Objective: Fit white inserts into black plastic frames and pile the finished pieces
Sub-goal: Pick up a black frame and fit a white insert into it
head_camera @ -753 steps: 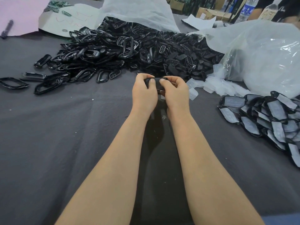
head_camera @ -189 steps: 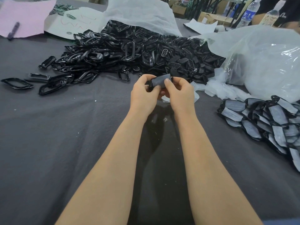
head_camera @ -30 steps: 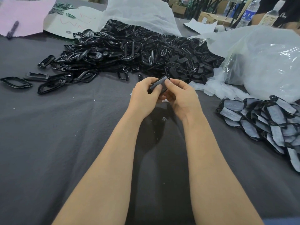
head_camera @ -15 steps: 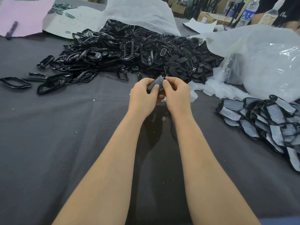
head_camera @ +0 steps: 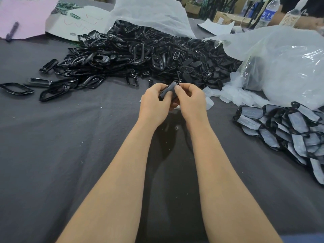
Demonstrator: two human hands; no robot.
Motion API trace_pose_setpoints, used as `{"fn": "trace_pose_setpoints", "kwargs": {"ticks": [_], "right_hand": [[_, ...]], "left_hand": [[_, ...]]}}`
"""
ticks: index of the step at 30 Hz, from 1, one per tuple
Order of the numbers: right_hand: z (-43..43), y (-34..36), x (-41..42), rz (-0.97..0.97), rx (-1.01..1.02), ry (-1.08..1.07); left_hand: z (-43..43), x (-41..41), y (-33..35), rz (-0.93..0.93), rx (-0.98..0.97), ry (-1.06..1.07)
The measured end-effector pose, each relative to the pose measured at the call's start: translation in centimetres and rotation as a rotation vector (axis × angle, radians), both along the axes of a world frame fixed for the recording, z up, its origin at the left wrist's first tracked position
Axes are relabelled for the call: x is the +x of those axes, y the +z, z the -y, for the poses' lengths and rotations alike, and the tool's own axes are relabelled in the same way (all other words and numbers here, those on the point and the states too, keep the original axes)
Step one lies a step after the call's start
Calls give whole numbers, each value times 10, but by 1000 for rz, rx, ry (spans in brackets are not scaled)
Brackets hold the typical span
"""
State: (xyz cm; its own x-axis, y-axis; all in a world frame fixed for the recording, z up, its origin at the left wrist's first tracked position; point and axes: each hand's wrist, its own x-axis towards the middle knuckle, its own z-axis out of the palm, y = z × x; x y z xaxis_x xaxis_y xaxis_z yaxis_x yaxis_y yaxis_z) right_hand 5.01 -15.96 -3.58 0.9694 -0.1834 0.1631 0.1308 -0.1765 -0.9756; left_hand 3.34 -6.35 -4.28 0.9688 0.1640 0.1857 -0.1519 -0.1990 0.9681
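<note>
Both hands meet above the middle of the dark cloth. My left hand (head_camera: 154, 104) and my right hand (head_camera: 190, 100) both grip one black frame with a pale insert (head_camera: 168, 90), tilted up to the right between the fingertips. A big heap of loose black frames (head_camera: 140, 53) lies just behind the hands. Loose white inserts (head_camera: 235, 95) spill from a clear bag at the right. The pile of finished pieces (head_camera: 287, 130), black rims around white panels, lies at the far right.
A clear plastic bag (head_camera: 284, 67) bulges at the right and a white sheet (head_camera: 150, 13) covers the back of the heap. Pink paper with a pen (head_camera: 12, 30) lies at the far left. Stray frames (head_camera: 16, 88) lie left. Bottles (head_camera: 267, 13) and another person's arm are at the back right.
The hands stay together on the same piece. It has tilted a little more upright and the right fingers have shifted along its upper end.
</note>
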Motion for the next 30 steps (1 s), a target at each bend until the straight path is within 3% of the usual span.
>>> {"fn": "trace_pose_setpoints", "kwargs": {"ticks": [9,18,25,30], "right_hand": [[3,0,1,-95,96,28],[4,-1,0,-37,72,14],[3,3,-2,-85,168,82],[4,5,-4,-73,178,14]], "left_hand": [[1,-3,1,15,28,-42],[2,-4,2,-13,-6,-73],[0,-3,2,-15,30,-38],[3,-5,3,-30,-61,-108]]}}
